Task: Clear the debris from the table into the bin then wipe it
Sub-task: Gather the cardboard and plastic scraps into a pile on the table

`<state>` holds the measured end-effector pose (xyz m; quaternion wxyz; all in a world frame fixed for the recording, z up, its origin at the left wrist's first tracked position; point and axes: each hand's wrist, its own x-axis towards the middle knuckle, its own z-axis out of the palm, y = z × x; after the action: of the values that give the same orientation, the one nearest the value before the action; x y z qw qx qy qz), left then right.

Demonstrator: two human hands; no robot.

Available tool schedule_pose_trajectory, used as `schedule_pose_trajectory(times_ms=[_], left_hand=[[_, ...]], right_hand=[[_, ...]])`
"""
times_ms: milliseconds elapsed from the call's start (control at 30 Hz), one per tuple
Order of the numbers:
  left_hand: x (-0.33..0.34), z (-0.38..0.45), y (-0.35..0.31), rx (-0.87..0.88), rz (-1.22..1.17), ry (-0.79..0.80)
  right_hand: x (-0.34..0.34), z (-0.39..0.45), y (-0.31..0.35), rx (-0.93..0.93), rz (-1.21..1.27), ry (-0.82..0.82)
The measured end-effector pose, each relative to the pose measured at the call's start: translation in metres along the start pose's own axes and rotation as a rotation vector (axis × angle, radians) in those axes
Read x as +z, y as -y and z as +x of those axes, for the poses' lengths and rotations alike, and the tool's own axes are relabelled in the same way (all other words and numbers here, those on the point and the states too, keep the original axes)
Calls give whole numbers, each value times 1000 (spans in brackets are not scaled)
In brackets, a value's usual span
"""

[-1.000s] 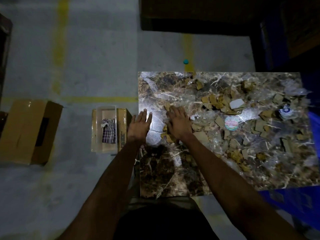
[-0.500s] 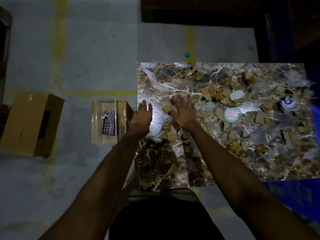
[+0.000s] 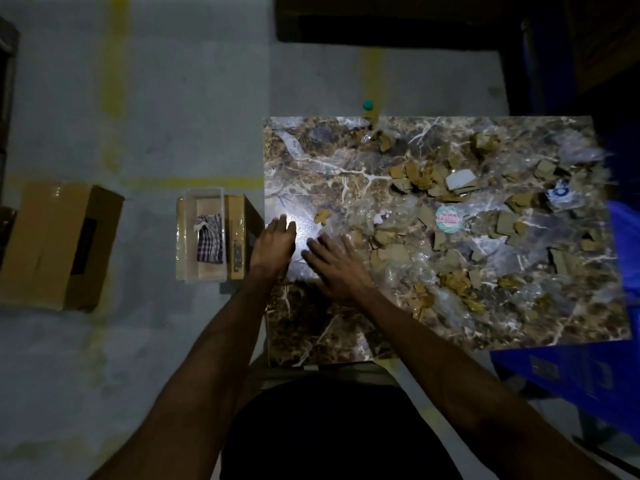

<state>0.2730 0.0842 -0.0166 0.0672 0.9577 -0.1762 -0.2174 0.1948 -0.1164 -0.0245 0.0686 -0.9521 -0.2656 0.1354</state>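
Brown cardboard scraps (image 3: 391,252) and crumpled clear plastic lying just right of the right hand (image 3: 332,263), spread from there across the marble-patterned table (image 3: 311,161) to its far right edge. One lone scrap (image 3: 322,215) just beyond the fingertips of both hands, apart from them. Round pink-and-teal sticker (image 3: 449,219) and white rectangular piece (image 3: 459,179) farther right and beyond, well apart from either hand.

Right hand flat, palm down on the tabletop, fingers straight and slightly spread, pointing up-left toward the table's left edge; holding nothing. Forearm stretched diagonally from lower right. Whether any scraps lie under the palm cannot be told.

Left hand (image 3: 275,242) at the table's left edge, just left of the right hand, fingers straight and close together, pointing away from the body; gripping nothing. Small gap of glare-lit tabletop between the two hands.

Clear bin (image 3: 202,271) on the floor just left of the left hand, below table level, checked cloth (image 3: 210,243) lying inside. Cardboard box (image 3: 55,247) farther left, well apart.
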Motion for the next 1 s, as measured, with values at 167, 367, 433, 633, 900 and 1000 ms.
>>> schedule_pose_trajectory(times_ms=[167,367,433,633,900,1000], left_hand=[[9,-24,-11,-27,-50,42],[45,-81,-51,-150,-234,64],[57,-99,-66,-134,-272,99],[102,-156,-84,-18,-164,140],[88,-163,-71,72,-130,183],[100,-161,-80,40,-141,167]], right_hand=[[3,-8,-27,63,-91,-13],[-21,-14,-31,134,-66,-122],[-16,-30,-14,62,-72,-135],[52,-123,38,-16,161,43],[28,-112,14,328,283,21],[38,-126,31,313,284,-7]])
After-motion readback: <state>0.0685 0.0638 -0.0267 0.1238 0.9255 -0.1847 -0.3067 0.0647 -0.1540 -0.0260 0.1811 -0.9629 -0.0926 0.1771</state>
